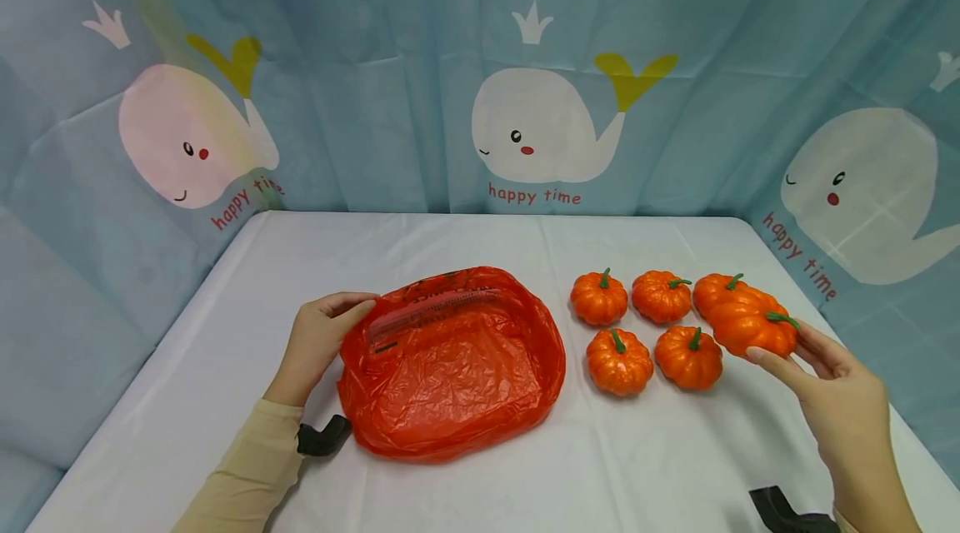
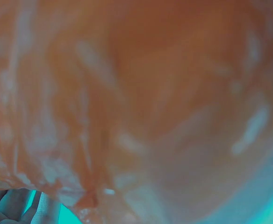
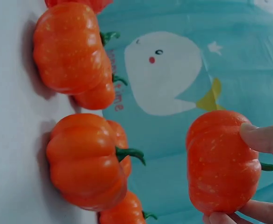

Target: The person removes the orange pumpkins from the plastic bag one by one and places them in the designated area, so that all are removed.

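Note:
My left hand point(image 1: 324, 341) pinches the upper left rim of a red plastic bag point(image 1: 457, 375), which is spread open and has dark printing inside its far side. In the left wrist view, the bag point(image 2: 127, 93) fills most of the picture, with a few fingers point(image 2: 15, 207) showing at the lower left. My right hand point(image 1: 843, 400) holds a small orange toy pumpkin point(image 1: 750, 325) with a green stem, thumb on one side and fingers on the other. The right wrist view shows this pumpkin point(image 3: 223, 161) raised off the white table.
Several similar pumpkins point(image 1: 619, 361) stand on the white table point(image 1: 645, 458) to the right of the bag, in two rough rows. The held one overlaps the far right pumpkin point(image 1: 712, 290) in the head view. A blue curtain point(image 1: 390, 133) with whale prints surrounds the table.

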`<state>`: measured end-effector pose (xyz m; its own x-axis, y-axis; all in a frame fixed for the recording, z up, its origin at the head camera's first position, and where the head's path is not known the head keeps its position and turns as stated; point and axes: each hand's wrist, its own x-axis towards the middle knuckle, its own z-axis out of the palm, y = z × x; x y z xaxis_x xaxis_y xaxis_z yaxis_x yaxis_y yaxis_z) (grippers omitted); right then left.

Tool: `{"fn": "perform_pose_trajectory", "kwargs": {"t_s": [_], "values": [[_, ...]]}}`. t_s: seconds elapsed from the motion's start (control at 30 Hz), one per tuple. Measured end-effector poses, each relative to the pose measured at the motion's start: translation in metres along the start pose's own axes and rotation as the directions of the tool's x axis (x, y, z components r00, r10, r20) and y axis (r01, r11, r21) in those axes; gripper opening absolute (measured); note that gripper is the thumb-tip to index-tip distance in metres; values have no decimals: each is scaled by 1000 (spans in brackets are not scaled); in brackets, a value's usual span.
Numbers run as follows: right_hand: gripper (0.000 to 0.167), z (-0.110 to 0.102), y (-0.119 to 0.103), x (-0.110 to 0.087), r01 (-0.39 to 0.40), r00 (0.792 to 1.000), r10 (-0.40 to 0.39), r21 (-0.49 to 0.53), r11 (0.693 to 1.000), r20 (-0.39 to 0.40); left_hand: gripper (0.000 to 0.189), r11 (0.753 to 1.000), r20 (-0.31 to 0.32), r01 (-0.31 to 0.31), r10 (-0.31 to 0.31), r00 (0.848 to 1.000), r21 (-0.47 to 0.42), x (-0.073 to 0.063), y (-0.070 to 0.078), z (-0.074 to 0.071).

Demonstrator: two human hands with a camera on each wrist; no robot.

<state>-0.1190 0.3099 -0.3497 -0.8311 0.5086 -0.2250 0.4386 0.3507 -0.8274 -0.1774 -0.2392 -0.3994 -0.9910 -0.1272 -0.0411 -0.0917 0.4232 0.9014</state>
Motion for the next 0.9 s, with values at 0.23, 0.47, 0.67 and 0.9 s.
{"fn": "perform_pose_trajectory", "kwargs": {"t_s": [0.23,0.47,0.67,0.9], "values": [[100,-3,4,7,-67,997,68,29,997,-28,48,1000,3,-6,6,1000,-4,0,2,0],[99,-9,12,16,-150,987,153,75,986,-41,49,1000,2,6,-6,1000,7,-1,2,-1],[97,-9,22,26,-181,981,186,75,981,-61,48,1000,4,-4,4,1000,-8,0,2,-1],[96,-10,31,35,-197,979,199,61,979,-36,49,1000,3,0,0,1000,3,0,2,-2]]}}
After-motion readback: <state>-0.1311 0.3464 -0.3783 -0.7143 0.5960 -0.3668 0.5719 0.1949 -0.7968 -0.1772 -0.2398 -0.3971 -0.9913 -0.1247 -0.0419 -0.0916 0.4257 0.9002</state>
